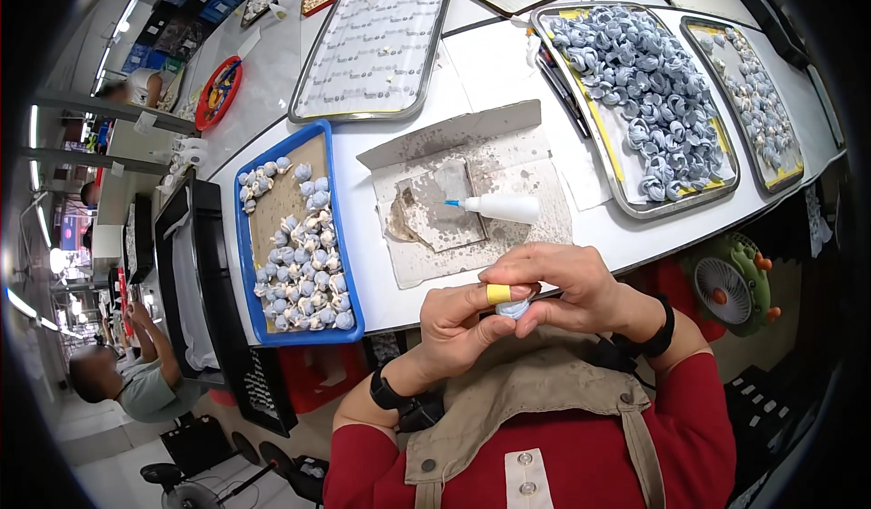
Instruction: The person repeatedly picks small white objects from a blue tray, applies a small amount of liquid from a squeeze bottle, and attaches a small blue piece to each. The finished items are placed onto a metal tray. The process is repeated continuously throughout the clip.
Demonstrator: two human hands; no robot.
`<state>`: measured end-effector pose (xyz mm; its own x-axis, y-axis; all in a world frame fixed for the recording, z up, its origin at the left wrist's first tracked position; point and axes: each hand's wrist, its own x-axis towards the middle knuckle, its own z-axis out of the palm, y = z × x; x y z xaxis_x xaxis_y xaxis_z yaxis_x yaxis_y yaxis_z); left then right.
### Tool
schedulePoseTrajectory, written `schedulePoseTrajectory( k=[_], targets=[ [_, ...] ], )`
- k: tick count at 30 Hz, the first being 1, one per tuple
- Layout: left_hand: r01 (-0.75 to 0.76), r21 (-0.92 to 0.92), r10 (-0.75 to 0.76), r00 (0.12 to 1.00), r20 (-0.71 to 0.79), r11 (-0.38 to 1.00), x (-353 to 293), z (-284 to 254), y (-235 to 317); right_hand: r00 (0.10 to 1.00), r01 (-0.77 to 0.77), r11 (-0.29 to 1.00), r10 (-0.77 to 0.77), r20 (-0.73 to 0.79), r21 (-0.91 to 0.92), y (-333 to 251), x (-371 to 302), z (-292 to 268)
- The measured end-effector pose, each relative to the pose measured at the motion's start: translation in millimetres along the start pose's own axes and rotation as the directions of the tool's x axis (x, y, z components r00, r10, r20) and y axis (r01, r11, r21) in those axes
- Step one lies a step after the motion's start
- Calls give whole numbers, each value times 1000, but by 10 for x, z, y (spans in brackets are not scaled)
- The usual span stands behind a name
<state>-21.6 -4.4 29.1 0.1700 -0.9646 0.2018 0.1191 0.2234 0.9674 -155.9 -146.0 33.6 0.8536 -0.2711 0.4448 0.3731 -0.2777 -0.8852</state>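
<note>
Close to my chest, both hands pinch one small pale blue fabric flower piece (514, 308). My left hand (458, 326) has a yellow tape band around its index finger and grips the piece from below. My right hand (567, 284) curls over it from above, fingers closed on it. A white glue bottle (501, 207) with a blue nozzle lies on a stained cardboard sheet (535, 187) just beyond my hands.
A blue tray (245, 278) with several finished blue pieces sits at my left. Metal trays: one lined and nearly bare (313, 81), one full of blue rosettes (626, 202), one with small pieces (787, 179). A small green fan (731, 284) hangs below the table edge. A seated person (127, 377) is at lower left.
</note>
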Motion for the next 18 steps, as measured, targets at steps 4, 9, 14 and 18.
schedulePoseTrajectory(
  k=[4,9,14,18],
  targets=[
    [-31,55,29,999,45,998,35,-8,25,1000,-13,999,13,-2,45,-13,-25,-18],
    [23,37,-25,998,63,999,10,-15,68,999,-51,998,51,13,38,-84,3,-17],
    [85,31,-87,994,65,996,-12,-70,77,999,-33,998,33,12,55,-22,-10,55],
    [34,500,-36,999,-5,865,81,-564,386,999,-42,985,45,16,-167,-106,185,155]
  ],
)
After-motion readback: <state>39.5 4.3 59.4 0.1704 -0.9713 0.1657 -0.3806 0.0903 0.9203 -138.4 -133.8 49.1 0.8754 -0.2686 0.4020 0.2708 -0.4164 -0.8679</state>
